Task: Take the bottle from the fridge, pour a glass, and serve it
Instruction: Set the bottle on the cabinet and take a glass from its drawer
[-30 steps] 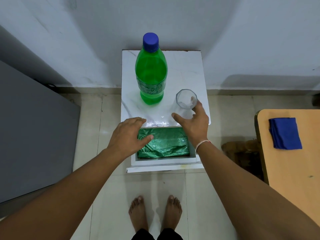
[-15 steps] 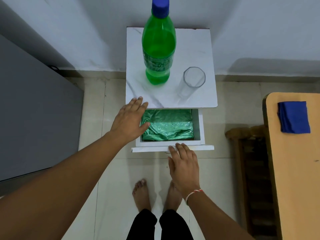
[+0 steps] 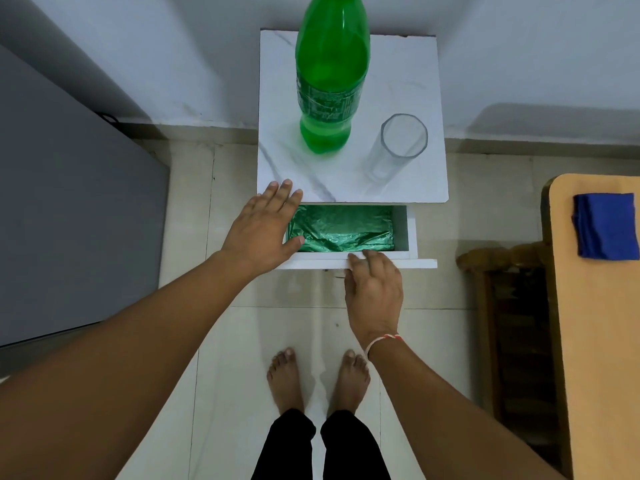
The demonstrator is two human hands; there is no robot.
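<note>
A tall green plastic bottle [image 3: 329, 81] stands upright on the white marble-patterned cabinet top [image 3: 408, 71], its cap cut off by the frame's top edge. An empty clear glass [image 3: 398, 147] stands to the bottle's right. Below the top, a drawer [image 3: 410, 233] is pulled out, with green plastic bags [image 3: 343, 228] inside. My left hand [image 3: 265, 230] lies flat with fingers spread on the cabinet's front left corner, thumb over the drawer. The fingertips of my right hand [image 3: 374, 289] rest on the drawer's front panel. Neither hand holds anything.
A grey fridge [image 3: 69, 202] stands at the left. At the right are a wooden table [image 3: 595, 341] with a folded blue cloth [image 3: 606, 230] and a dark wooden chair [image 3: 505, 306] beside it. My bare feet [image 3: 315, 379] stand on the tiled floor.
My right hand left the glass and dropped to the drawer's front panel. My left hand stayed at the cabinet corner. The drawer looks slightly less far out than half a second ago.
</note>
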